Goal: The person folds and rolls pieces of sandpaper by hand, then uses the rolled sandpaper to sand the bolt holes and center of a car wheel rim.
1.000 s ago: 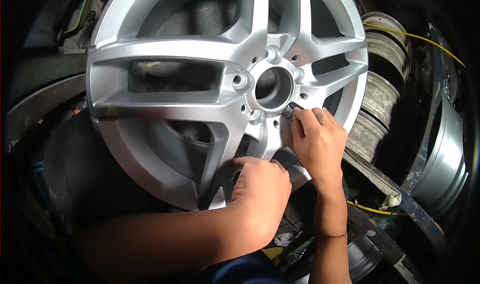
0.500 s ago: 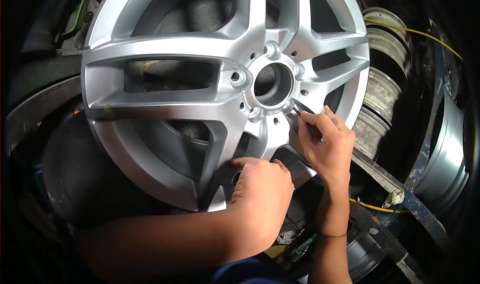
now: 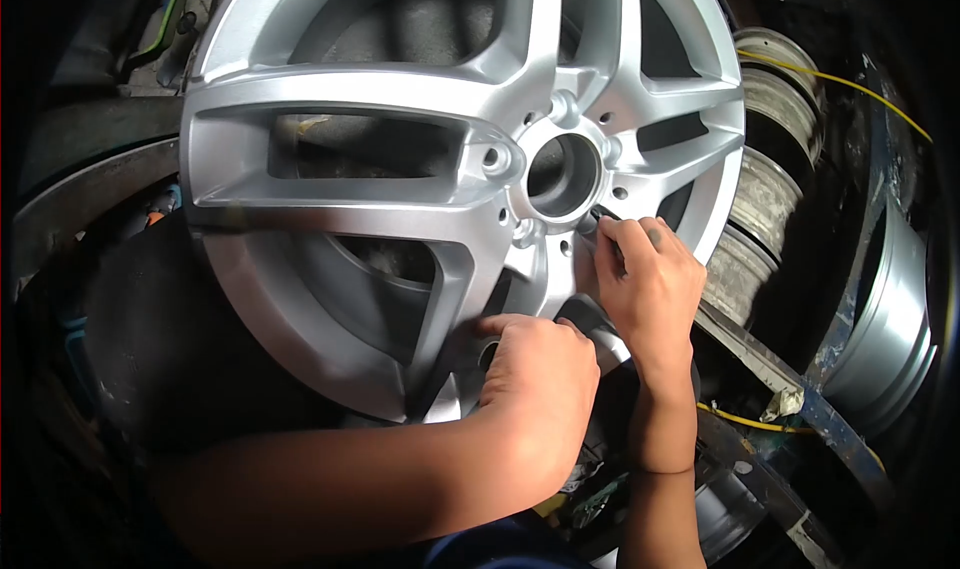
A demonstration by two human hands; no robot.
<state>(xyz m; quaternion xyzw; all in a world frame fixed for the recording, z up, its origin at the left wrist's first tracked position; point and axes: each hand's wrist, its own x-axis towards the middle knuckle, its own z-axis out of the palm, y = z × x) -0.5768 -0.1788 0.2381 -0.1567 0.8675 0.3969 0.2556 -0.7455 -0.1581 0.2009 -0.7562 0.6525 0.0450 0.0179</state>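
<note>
A silver alloy wheel (image 3: 330, 94) with paired spokes fills the middle of the view, its front face towards me. My left hand (image 3: 540, 384) is closed over a lower spoke, beside a round hole near the rim; its fingertips are partly hidden. Close to the hub, my right hand (image 3: 652, 284) pinches something small and dark at the lug hole just below right of the round centre bore (image 3: 563, 176). The fingers cover most of that small thing, so its kind cannot be made out.
Several dusty wheel rims (image 3: 765, 149) are stacked at the right, behind a worn metal frame (image 3: 850, 319). Another silver rim (image 3: 880, 324) stands at the far right. A yellow hose (image 3: 840, 69) crosses there. A dark rounded object (image 3: 150, 319) sits at lower left.
The wheel and surroundings appear shifted slightly right in the view. My right hand has turned a little at the lug hole, its fingers bunched closer. My left hand keeps its place on the spoke.
</note>
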